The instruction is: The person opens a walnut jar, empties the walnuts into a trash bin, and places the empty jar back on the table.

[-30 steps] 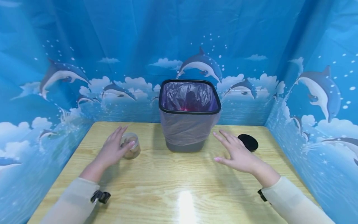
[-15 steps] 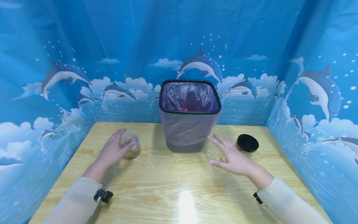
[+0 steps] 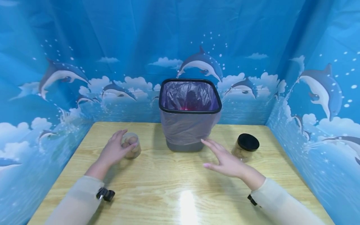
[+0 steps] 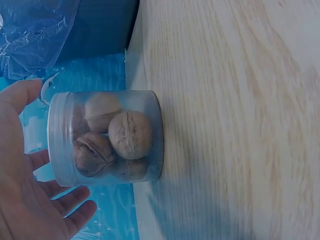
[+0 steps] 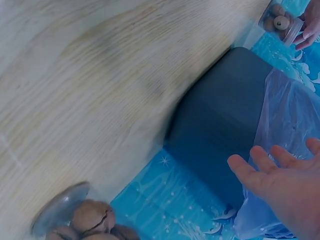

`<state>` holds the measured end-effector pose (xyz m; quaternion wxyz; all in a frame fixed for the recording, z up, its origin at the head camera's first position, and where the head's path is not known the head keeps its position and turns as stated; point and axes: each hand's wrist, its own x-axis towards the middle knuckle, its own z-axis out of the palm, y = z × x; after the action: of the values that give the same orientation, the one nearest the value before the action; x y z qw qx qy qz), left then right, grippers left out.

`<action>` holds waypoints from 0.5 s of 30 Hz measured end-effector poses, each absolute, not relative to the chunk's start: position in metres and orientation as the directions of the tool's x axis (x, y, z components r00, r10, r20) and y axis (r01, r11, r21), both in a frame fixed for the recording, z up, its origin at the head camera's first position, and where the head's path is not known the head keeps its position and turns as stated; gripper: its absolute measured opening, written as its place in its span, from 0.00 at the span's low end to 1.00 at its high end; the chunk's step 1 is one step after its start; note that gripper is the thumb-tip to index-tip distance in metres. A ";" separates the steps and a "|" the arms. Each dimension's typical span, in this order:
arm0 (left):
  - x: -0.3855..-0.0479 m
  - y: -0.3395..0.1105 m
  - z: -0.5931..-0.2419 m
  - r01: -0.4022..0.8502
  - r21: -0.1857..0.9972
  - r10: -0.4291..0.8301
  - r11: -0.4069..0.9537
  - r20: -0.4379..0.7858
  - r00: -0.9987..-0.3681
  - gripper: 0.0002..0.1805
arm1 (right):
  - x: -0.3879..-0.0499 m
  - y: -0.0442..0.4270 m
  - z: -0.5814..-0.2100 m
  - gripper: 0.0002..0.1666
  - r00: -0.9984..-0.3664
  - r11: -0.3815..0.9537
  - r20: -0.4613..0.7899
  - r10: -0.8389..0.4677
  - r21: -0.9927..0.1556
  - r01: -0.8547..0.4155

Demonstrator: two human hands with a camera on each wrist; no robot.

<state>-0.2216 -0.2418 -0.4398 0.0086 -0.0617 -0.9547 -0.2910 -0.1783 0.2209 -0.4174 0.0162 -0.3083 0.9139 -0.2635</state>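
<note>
A clear plastic jar (image 4: 105,137) without a lid stands upright at the table's left, with several walnuts (image 4: 131,135) inside. My left hand (image 3: 112,151) is at its rim, thumb on one side and loosely bent fingers on the other; in the left wrist view the thumb looks apart from the jar. My right hand (image 3: 226,161) hovers over the table with spread fingers and holds nothing. To its right stands a second jar (image 3: 243,153) of walnuts with a black lid (image 3: 248,142), partly hidden behind the hand.
A grey trash bin (image 3: 187,147) with a black rim and a purple liner bag (image 3: 188,128) stands at the back middle of the wooden table (image 3: 157,187). Blue dolphin-print curtains (image 3: 126,47) enclose the back and both sides.
My right hand has moved left, away from the lidded jar and nearer the bin, so more of that jar shows. The left hand has barely moved at the lidless jar.
</note>
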 end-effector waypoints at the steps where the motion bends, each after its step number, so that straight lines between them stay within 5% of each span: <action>1: -0.222 -0.241 -0.440 0.120 0.558 0.112 0.821 0.049 -0.992 0.53 | -0.178 0.220 -0.418 0.52 -0.810 0.669 0.128 -0.573 -0.497 -0.552; 15: -0.219 -0.235 -0.437 0.093 0.578 0.110 0.811 0.006 -0.994 0.54 | -0.179 0.207 -0.422 0.52 -0.799 0.629 0.096 -0.593 -0.564 -0.535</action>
<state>-0.2193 -0.2346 -0.4374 -0.0138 -0.0533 -0.9514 -0.3029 -0.1791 0.2072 -0.4222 0.0495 -0.3129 0.9012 -0.2958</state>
